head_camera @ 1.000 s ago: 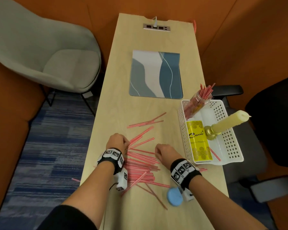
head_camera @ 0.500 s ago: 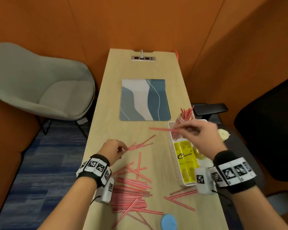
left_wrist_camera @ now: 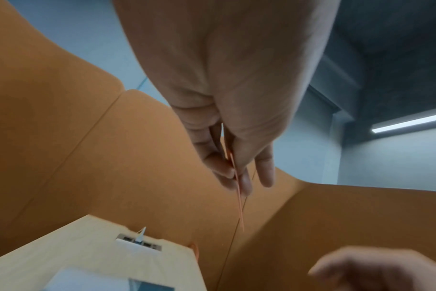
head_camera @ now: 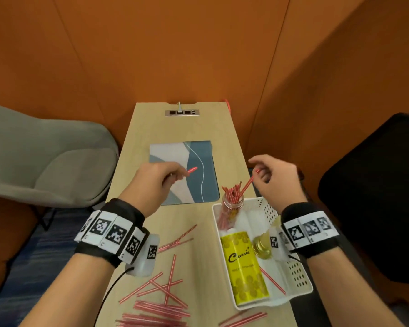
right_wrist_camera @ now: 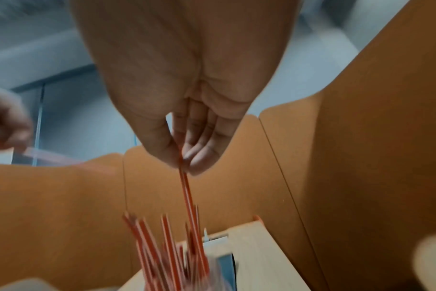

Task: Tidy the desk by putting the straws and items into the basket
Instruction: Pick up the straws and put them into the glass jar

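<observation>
My right hand (head_camera: 262, 173) pinches a red straw (head_camera: 247, 185) whose lower end dips into a glass jar (head_camera: 232, 204) full of straws, standing at the far end of the white basket (head_camera: 300, 277). In the right wrist view the right hand (right_wrist_camera: 184, 165) pinches that straw (right_wrist_camera: 187, 196) between thumb and fingers above the jar's straws (right_wrist_camera: 167, 246). My left hand (head_camera: 172, 178) is raised over the mat and pinches one red straw (head_camera: 191, 170); the left wrist view shows the left hand (left_wrist_camera: 236, 177) with its straw (left_wrist_camera: 239, 204). Loose straws (head_camera: 161, 300) lie scattered on the desk near me.
The basket also holds a yellow box (head_camera: 244, 265), a brass candle holder (head_camera: 262, 246) and one loose straw. A blue-grey mat (head_camera: 161, 152) lies mid-desk, a power socket (head_camera: 182, 112) at the far end. A grey chair (head_camera: 45, 161) stands left, a black chair (head_camera: 376, 197) right.
My left hand rose from the desk with a straw and now hovers over the mat. My right hand carried its straw from level above the basket to the jar. The view tilted up.
</observation>
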Motion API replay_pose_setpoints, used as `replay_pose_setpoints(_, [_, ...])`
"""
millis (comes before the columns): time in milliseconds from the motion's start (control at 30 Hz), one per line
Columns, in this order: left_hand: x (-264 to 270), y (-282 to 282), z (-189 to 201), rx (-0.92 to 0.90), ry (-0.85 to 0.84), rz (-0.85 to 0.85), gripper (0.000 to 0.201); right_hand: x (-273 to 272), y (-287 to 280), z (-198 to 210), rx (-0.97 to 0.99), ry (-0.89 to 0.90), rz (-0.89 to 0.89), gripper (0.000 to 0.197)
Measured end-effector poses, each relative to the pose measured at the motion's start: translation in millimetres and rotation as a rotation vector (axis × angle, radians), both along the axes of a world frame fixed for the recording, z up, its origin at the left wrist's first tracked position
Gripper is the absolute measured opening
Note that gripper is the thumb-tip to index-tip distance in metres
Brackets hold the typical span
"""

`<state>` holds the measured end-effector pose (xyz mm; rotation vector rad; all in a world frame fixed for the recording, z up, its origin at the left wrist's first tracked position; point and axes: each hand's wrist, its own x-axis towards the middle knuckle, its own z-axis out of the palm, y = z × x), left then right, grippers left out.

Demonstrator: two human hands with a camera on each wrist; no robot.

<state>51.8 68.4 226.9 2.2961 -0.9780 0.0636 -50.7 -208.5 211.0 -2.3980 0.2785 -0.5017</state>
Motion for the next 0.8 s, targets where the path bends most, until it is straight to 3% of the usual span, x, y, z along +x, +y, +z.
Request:
replay_pose_setpoints(133, [10.8, -34.9, 33.5, 0.001, -0.073, -0.094, 0.036, 7.8, 0.7, -34.9, 0.019, 0.158, 0.067, 0.041])
replay_pose_setpoints(300, [23.5, -77.4, 47.6, 0.132, -0.038, -0.163, 0.021, -18.4, -3.6, -42.1, 0.225, 0.024, -0.098, 0.020])
replay_pose_setpoints(367, [27.6, -96.4, 47.2, 0.177, -0.007, -0.209, 0.019, -39.4, 5.6, -47.5, 0.288, 0.033, -0.087, 0.019])
replay_pose_setpoints(533, [29.9, -140.3, 34.6, 0.362, 0.050, -0.310, 0.023, -83.8, 49.9, -91.9, 0.472, 0.205, 0.087, 0.016])
replay_pose_setpoints(667, [27.3, -169.0, 12.9, 0.505, 0.012, -0.352, 0.025, -104.5, 95.8, -131.7, 0.443, 0.433, 0.309, 0.014])
replay_pose_setpoints(800, [17.8, -179.8, -21.6, 0.539, -0.044, -0.352, 0.024, -117.6, 128.5, -160.5, 0.274, 0.601, 0.461, 0.019])
